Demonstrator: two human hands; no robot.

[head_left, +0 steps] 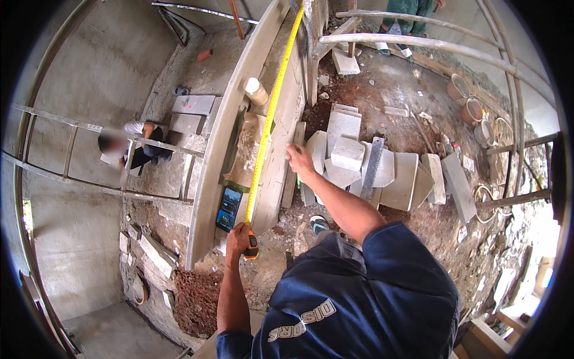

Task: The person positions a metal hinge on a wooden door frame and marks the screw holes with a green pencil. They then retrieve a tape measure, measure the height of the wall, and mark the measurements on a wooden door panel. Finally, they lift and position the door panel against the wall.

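In my left hand (238,239) is an orange-and-black tape measure (252,246), held at the near end of a long grey plank platform. Its yellow blade (270,113) runs out along the platform to the far end at the top. My right hand (300,160) is at the platform's right side, fingers partly spread against the edge and holding nothing that shows. Close by my left hand, a dark phone (229,207) with a lit screen lies on the platform. Farther along stand a capped bottle (256,91) and a mortar-smeared patch (246,149).
Pale concrete blocks (348,153) are piled on the floor to the right, with a hand saw (372,161) on them. Scaffold rails (418,42) cross the upper right. A person (142,143) crouches below left; another person's legs (408,18) show at top right. Buckets (471,110) stand right.
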